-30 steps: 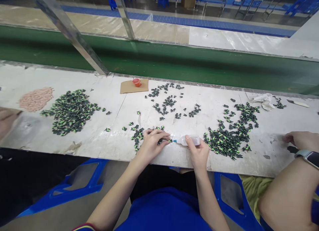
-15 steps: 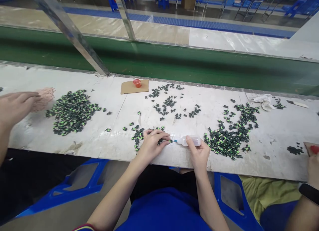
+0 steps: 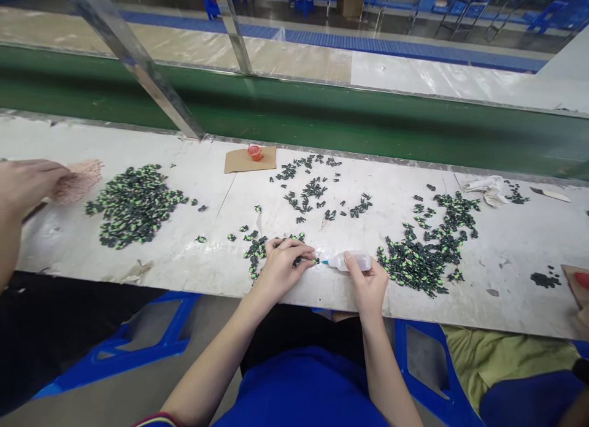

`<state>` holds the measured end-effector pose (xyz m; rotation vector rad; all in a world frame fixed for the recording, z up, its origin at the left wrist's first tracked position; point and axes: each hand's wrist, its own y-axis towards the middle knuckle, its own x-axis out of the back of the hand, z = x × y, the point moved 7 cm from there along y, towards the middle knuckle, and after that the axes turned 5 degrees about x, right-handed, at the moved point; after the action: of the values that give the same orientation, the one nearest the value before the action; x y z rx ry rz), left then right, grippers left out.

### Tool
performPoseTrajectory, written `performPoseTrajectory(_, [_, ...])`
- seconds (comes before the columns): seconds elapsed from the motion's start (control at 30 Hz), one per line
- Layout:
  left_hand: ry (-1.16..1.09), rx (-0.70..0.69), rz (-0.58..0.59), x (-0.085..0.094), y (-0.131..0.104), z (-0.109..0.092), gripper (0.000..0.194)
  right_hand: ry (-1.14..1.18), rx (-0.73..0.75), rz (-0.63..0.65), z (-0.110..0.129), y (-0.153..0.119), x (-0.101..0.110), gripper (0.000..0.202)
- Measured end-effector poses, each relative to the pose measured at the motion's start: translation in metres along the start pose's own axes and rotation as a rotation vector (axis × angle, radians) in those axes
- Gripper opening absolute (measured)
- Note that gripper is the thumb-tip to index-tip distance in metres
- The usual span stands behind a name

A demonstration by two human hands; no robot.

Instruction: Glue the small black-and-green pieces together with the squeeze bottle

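Note:
Between thumb and fingertips, my left hand [image 3: 286, 266] pinches a small black and green part [image 3: 315, 261] just above the table. My right hand [image 3: 369, 281] grips a clear squeeze bottle [image 3: 355, 261] laid over sideways. Its blue nozzle tip [image 3: 324, 262] points left, close to the pinched part; whether they touch I cannot tell. Beside and partly behind my left hand lies a loose cluster of black and green parts [image 3: 254, 254]. A large pile of such parts [image 3: 416, 262] spreads to the right of the bottle.
Small black pieces [image 3: 314, 188] lie scattered ahead. A red cup [image 3: 254, 152] sits on cardboard [image 3: 234, 163]. Another pile of black-green parts [image 3: 138, 206] is at left, near a co-worker's hand [image 3: 32, 184] at a pinkish heap [image 3: 80, 180]. A metal post [image 3: 147, 77] and green belt [image 3: 322, 117] stand behind.
My hands, the bottle and the pinched part hold nearly the same position. The co-worker's hand at left has shifted slightly; the co-worker's hand and dark wristband at right have drawn back.

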<state>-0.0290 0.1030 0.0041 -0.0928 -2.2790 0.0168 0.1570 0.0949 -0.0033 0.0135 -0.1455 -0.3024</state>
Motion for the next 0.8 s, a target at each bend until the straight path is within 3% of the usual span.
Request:
performPoseTrajectory(0.1, [0.01, -0.012, -0.004, -0.001, 0.001, 0.0, 0.012, 0.019, -0.02, -0.029, -0.004, 0.0, 0.003, 0.033])
performPoseTrajectory(0.27, [0.004, -0.064, 0.064, -0.001, 0.005, -0.003, 0.018, 0.174, -0.026, -0.194, -0.014, 0.001, 0.02, 0.033])
performPoseTrajectory(0.4, [-0.019, -0.192, 0.039, 0.016, 0.019, -0.006, 0.014, 0.209, 0.021, -0.255, -0.007, 0.005, 0.024, 0.039])
performPoseTrajectory(0.47, [-0.011, -0.184, -0.023, 0.027, 0.032, -0.001, 0.016, 0.211, 0.055, -0.274, -0.002, 0.009, 0.022, 0.044])
performPoseTrajectory(0.6, [0.124, -0.061, -0.161, 0.042, 0.061, 0.02, 0.017, 0.157, 0.132, -0.22, 0.0, 0.021, 0.014, 0.052])
performPoseTrajectory(0.7, [0.19, -0.038, -0.109, 0.037, 0.077, 0.03, 0.014, 0.024, 0.172, -0.141, -0.003, 0.027, 0.009, 0.055])
performPoseTrajectory(0.8, [0.208, -0.058, -0.052, 0.03, 0.083, 0.032, 0.014, -0.136, 0.265, -0.102, 0.002, 0.028, 0.008, 0.043])
